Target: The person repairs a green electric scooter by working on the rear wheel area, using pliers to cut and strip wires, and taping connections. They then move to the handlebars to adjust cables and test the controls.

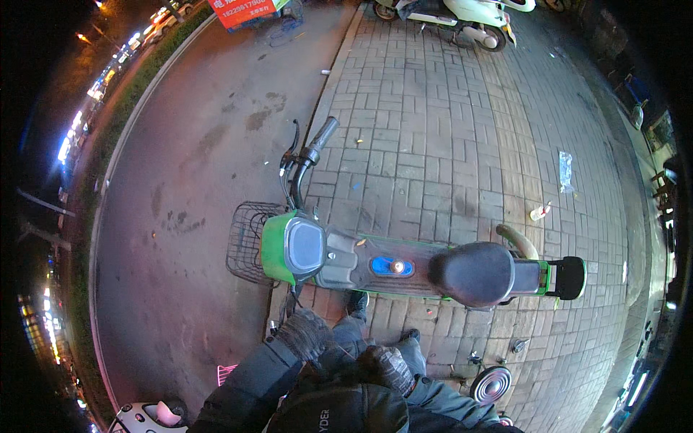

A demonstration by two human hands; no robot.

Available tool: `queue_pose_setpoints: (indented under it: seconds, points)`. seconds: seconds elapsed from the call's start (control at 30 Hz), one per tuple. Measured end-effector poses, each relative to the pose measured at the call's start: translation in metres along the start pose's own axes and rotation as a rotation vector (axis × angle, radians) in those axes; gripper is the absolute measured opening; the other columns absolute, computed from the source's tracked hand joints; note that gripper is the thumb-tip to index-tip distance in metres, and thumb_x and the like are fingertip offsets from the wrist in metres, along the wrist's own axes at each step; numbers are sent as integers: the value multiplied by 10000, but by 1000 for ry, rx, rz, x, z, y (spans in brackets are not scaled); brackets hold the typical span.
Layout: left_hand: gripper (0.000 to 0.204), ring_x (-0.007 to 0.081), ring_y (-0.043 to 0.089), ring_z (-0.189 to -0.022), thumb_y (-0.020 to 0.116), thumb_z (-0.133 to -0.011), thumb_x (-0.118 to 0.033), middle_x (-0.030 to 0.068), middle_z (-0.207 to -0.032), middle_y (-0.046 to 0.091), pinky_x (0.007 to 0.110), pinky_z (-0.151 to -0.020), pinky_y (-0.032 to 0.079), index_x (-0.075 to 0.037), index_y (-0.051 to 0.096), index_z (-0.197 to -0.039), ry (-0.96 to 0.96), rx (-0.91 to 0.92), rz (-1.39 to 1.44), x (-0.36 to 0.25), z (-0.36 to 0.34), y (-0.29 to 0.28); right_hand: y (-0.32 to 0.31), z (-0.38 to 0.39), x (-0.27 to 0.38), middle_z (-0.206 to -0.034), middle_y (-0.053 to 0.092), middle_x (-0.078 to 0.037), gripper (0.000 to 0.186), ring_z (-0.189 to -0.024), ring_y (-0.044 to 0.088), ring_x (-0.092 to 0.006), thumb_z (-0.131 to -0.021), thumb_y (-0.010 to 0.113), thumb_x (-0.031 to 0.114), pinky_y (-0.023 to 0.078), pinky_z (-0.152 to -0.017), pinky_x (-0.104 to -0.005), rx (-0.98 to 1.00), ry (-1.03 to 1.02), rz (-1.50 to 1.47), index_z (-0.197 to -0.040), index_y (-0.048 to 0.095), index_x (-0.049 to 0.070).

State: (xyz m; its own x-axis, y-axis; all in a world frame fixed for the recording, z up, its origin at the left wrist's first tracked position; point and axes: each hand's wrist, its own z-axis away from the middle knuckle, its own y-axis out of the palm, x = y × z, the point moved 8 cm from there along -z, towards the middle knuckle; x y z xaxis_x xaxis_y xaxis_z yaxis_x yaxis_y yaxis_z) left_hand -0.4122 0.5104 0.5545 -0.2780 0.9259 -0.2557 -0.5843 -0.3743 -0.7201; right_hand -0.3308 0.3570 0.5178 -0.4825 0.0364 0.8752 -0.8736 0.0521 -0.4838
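Observation:
A dark grey knitted glove covers my left hand (304, 335), whose fingers are curled in. It overlaps the near end of the handlebar of a green and black electric scooter (382, 245); I cannot tell if it touches it. Close to my chest, my right hand (390, 366), gloved the same way, is also closed. A thin light line, perhaps a cord, runs between the two hands, and what they hold is hidden. The scooter stands crosswise before me, with its wire basket (249, 242) at the left and its black seat (473, 274) at the right.
A smooth path (180, 166) borders the brick paving (404, 144). A white scooter (476, 18) is parked at the far side. On the right lie a bottle (539, 211) and a clear wrapper (565, 172). A round-wheeled object (491, 385) and a white helmet-like shape (148, 417) are near me.

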Motion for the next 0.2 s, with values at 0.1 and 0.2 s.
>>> queue_pose_setpoints:
  seconds: [0.1, 0.2]
  points:
    - [309, 334, 662, -916, 713, -766, -411, 120, -873, 702, 475, -816, 485, -173, 769, -954, -23, -57, -42, -16, -2, 12, -13, 12, 9, -898, 638, -98, 153, -769, 626, -284, -920, 619, 192, 468, -728, -431, -36, -25, 75, -1014, 616, 71]
    - [330, 336, 661, -907, 717, -756, -432, 119, -865, 702, 478, -811, 481, -179, 772, -960, -47, -100, -50, -22, -6, 16, -2, 17, -10, -962, 653, -91, 199, -835, 627, -272, -957, 582, 229, 449, -801, -438, 127, 203, -146, -1085, 587, 77]
